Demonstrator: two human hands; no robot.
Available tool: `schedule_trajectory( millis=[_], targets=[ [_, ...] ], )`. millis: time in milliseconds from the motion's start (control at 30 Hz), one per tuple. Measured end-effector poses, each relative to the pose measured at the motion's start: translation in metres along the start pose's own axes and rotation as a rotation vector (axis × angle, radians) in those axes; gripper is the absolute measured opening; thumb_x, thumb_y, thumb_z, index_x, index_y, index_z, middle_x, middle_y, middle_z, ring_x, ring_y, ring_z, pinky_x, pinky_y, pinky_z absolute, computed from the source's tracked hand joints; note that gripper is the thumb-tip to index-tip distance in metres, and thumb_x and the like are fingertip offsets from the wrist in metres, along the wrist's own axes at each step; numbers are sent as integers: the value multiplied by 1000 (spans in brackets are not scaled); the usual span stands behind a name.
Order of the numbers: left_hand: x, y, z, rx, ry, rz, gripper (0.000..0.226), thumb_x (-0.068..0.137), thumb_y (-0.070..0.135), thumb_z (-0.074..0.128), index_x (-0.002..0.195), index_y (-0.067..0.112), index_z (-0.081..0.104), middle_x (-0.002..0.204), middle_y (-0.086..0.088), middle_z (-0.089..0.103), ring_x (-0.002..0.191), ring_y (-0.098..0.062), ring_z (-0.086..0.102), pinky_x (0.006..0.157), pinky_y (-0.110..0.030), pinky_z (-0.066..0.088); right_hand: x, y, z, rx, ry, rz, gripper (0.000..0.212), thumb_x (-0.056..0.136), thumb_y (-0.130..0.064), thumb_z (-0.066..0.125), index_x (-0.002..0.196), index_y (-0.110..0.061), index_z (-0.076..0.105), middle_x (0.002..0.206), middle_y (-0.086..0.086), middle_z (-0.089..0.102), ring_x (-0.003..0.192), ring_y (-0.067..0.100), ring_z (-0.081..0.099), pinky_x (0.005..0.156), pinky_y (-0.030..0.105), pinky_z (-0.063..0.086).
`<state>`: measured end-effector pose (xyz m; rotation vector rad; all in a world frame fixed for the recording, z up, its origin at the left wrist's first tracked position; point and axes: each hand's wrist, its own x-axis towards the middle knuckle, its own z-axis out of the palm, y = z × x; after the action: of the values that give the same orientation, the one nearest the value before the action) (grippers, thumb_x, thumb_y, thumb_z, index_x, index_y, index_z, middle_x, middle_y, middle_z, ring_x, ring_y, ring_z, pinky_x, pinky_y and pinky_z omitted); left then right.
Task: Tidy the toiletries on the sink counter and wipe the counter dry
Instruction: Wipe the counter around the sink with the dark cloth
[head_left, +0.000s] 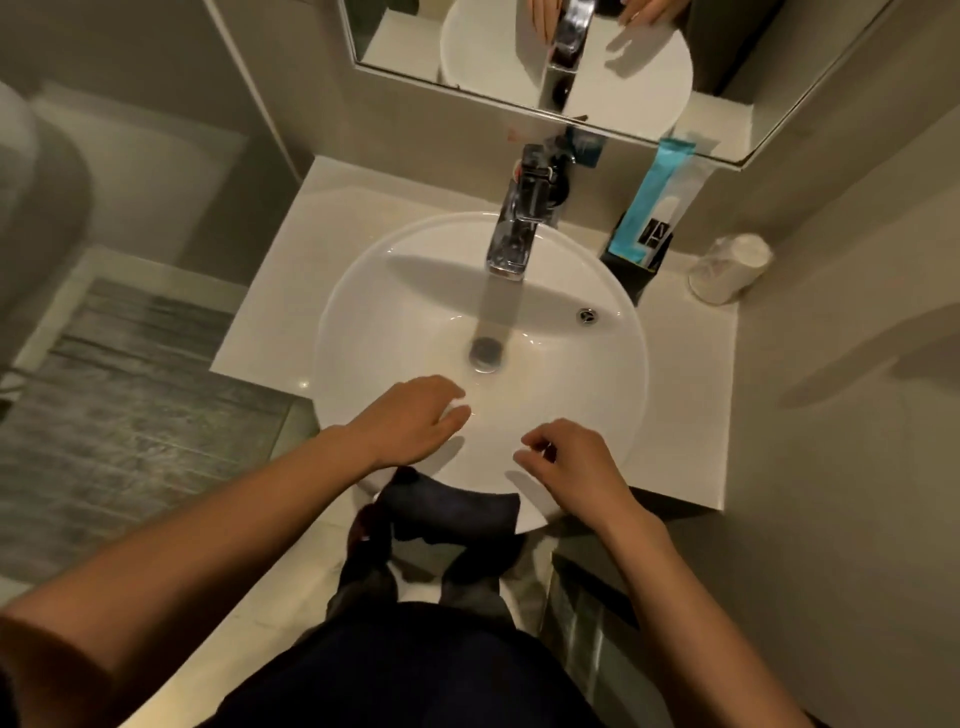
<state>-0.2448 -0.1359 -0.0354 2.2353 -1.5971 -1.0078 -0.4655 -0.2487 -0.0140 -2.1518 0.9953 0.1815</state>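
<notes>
Toiletries: a blue-and-white sachet pack (655, 200) stands upright in a dark holder (636, 270), behind and to the right of the basin (395, 291), just under the mirror (769, 88). Further right of the basin, against the wall, a wrapped cup (730, 268) lies tilted on its side. Small dark items sit behind the tap (519, 218); too blurred to identify.

Handling judgement: sachet pack looks light, thin and flexible; pinch it at mid-length rather than at the top, or lift the holder by its sides. Wrapped cup likely light, film slippery and crushable; take it around the body with a loose grip.

Hands: left hand (415, 421) hovers over the near part of the basin, fingers loosely extended, holding nothing visible. Right hand (571, 460) hovers beside it, fingers curled with thumb and forefinger near together; cannot tell whether anything is pinched. No cloth seen in either.

Surface: counter (291, 270) is pale, glossy stone, left of the basin bare. Wetness cannot be judged. Basin is round, white, drain at centre.

Room: narrow, grey walls close on the right, toilet and grey floor tiles to the left of the basin.
</notes>
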Motion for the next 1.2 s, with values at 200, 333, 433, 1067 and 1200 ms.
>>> schedule_trajectory(
  millis=[200, 333, 433, 1067, 1200],
  targets=[
    [-26, -20, 12, 316, -296, -2, 61, 90, 68, 39, 125, 22, 61, 124, -7, 62, 105, -26, 54, 86, -40, 41, -9, -14, 23, -187, -248, 109, 43, 87, -48, 67, 114, -14, 67, 103, 0, 63, 91, 17, 58, 77, 30, 44],
    [-32, -17, 16, 372, -344, -5, 59, 86, 68, 46, 115, 20, 61, 114, -8, 56, 96, -25, 47, 81, -41, 38, -9, -29, 28, -217, -320, 157, 35, 89, -39, 69, 109, -11, 67, 110, 7, 68, 100, 23, 63, 89, 37, 51],
    [-33, -13, 14, 304, -322, -13, 41, 86, 59, 55, 102, 21, 58, 105, -4, 50, 92, -22, 44, 80, -39, 38, -11, -36, 28, -240, -339, 160, 21, 92, -33, 65, 100, -14, 63, 109, 8, 68, 96, 22, 61, 85, 34, 50],
    [-107, -48, -85, -998, 446, -162, 19, 90, 12, 70, 103, 24, 62, 77, -4, 74, 72, -15, 71, 60, -24, 53, 31, -118, -11, 391, 26, -313, 12, 100, -29, 56, 89, -30, 52, 80, -12, 59, 71, 4, 54, 64, 17, 43],
    [-83, -72, -129, -996, 664, -212, 21, 91, 7, 68, 98, 27, 70, 96, -4, 73, 89, -17, 69, 74, -25, 54, 82, -164, -21, 396, 56, -350, 14, 101, -22, 50, 94, -34, 51, 87, -14, 60, 78, 4, 56, 68, 17, 45]
  ],
)
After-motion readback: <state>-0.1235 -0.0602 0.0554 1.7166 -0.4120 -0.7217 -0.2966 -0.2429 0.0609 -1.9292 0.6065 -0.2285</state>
